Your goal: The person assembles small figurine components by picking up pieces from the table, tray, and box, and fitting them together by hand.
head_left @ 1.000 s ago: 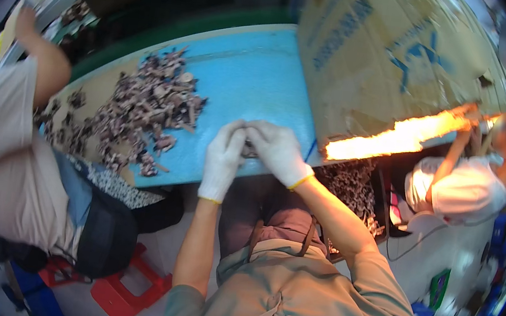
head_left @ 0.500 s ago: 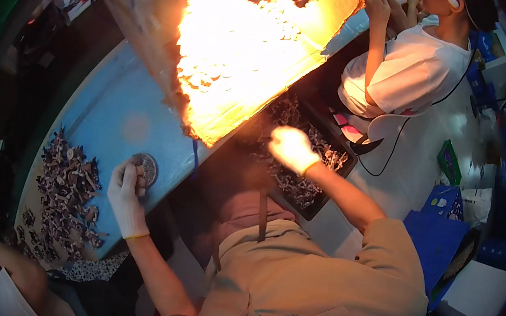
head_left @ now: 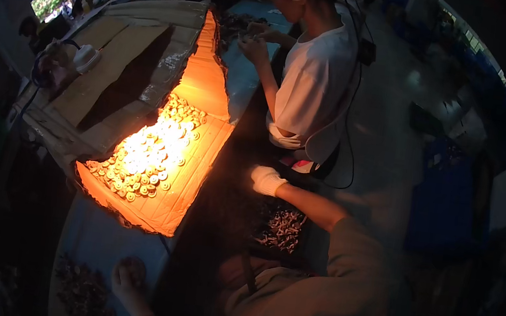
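Note:
My left hand, in a white glove, is closed at the lower left over the blue tabletop. A round, disc-shaped piece is at its fingertips, dim in the shadow. A pile of small dark parts lies to the left of that hand. My right hand, also gloved, hangs over the far end of a dark tray of small brownish parts. Its fingers point away into shadow, so their closing does not show.
An open cardboard box, brightly lit inside, holds many small round discs. Beyond it a person in a white shirt works with both hands at the table. Blue bins stand on the right.
The view has tilted up and the picture has darkened, showing more of the box and the co-worker. My left hand stays at the round piece; my right hand remains by the tray.

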